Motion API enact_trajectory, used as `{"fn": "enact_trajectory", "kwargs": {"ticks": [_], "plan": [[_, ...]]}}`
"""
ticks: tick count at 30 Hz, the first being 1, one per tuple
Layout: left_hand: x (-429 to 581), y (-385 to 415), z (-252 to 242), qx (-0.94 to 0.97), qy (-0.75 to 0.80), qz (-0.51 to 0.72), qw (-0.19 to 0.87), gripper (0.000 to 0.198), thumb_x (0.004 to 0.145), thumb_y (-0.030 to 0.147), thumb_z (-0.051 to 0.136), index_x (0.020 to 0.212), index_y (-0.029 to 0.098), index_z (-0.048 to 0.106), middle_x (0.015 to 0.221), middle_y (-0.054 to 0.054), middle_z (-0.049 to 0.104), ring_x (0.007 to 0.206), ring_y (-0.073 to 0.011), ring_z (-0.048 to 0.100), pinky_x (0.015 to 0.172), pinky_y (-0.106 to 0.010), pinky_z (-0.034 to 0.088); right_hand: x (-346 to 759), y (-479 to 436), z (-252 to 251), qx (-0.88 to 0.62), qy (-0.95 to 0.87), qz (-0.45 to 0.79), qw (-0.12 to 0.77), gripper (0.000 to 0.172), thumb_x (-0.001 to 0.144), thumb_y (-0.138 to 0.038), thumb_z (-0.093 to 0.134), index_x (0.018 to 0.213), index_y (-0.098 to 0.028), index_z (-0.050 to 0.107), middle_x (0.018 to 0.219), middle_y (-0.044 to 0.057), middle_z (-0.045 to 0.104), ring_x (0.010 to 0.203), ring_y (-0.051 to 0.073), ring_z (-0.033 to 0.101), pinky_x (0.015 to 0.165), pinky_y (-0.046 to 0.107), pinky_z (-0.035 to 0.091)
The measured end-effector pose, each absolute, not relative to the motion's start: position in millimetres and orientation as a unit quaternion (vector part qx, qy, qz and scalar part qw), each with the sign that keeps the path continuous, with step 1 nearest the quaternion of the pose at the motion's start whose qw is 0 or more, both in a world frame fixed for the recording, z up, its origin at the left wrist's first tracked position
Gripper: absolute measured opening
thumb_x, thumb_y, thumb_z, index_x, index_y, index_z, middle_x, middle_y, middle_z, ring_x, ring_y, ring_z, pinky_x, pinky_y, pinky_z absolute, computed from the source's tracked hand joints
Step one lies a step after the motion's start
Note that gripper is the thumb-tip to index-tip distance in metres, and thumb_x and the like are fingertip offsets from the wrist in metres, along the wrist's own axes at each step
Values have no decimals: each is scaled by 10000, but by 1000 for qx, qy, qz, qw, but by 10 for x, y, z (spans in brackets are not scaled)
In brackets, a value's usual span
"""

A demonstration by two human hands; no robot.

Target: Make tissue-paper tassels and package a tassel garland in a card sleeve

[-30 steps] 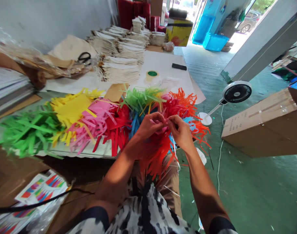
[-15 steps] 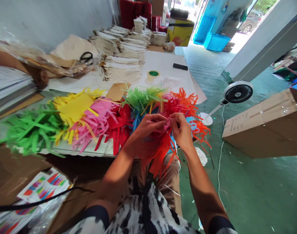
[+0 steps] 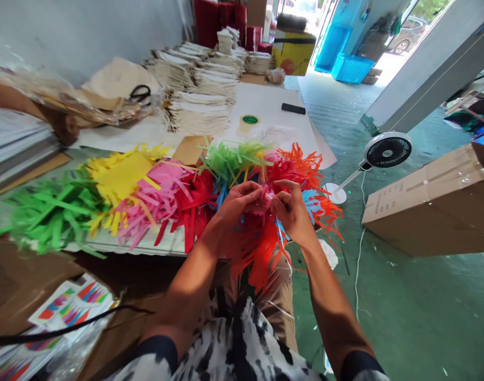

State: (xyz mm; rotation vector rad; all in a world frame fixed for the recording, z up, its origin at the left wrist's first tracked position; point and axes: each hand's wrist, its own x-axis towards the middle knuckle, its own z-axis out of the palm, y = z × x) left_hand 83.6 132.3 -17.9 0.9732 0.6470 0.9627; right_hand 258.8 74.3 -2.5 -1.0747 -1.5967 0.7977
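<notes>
Both hands meet over the table's front edge at a pink tissue-paper tassel (image 3: 266, 194). My left hand (image 3: 242, 198) pinches it between thumb and fingers. My right hand (image 3: 291, 211) is closed at its other side, index finger bent above, with a white string (image 3: 282, 235) running down from the fingers. Orange-red tissue fringe (image 3: 261, 259) hangs under the hands over my lap; how it joins the pink paper is hidden. Light green fringe (image 3: 236, 159) and orange fringe (image 3: 303, 161) lie just beyond. To the left lie red (image 3: 192, 203), pink (image 3: 158, 198), yellow (image 3: 125, 177) and green (image 3: 53, 211) tassels.
Behind are a tape roll (image 3: 249, 120), a black phone-like object (image 3: 293, 108), stacks of off-white pieces (image 3: 200, 111) and scissors (image 3: 140, 94). A fan (image 3: 387, 151) and a large carton (image 3: 428, 206) stand on the floor to the right. Printed sheets (image 3: 73, 301) lie lower left.
My hands have drawn slightly apart at the pink paper. My right hand has turned, its index finger now raised and bent. The orange-red fringe below has swung a little.
</notes>
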Motion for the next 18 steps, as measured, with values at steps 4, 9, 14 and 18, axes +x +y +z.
{"fn": "enact_trajectory", "kwargs": {"ticks": [4,9,14,18], "plan": [[831,1337,-206,442,284,428,736,353,792,436,883,888,165,677,839,-20,746,733,-168,753,774,-318,654,2601,752,-36,-448,-670,324,496,321,1059,-308,520,1370,-270,449,770,-70,590,660,119,522,640,267,396],[842,1343,-210,444,291,422,735,353,785,447,881,867,174,672,820,-12,751,726,-174,757,746,-316,656,2603,738,-13,-462,-676,315,480,323,1062,-328,508,1373,-265,446,772,-70,590,656,122,517,641,268,395],[853,1338,-207,442,306,416,734,367,771,454,887,883,177,673,807,-24,768,729,-177,761,747,-311,649,2612,715,20,-474,-684,298,468,319,1059,-333,509,1364,-258,450,789,-59,606,678,133,545,669,280,409],[844,1350,-221,438,298,419,738,349,776,444,883,857,159,700,814,-40,773,745,-172,760,725,-280,638,2634,696,38,-488,-692,284,451,325,1059,-316,508,1371,-251,445,771,-72,579,637,122,488,648,271,380]]}}
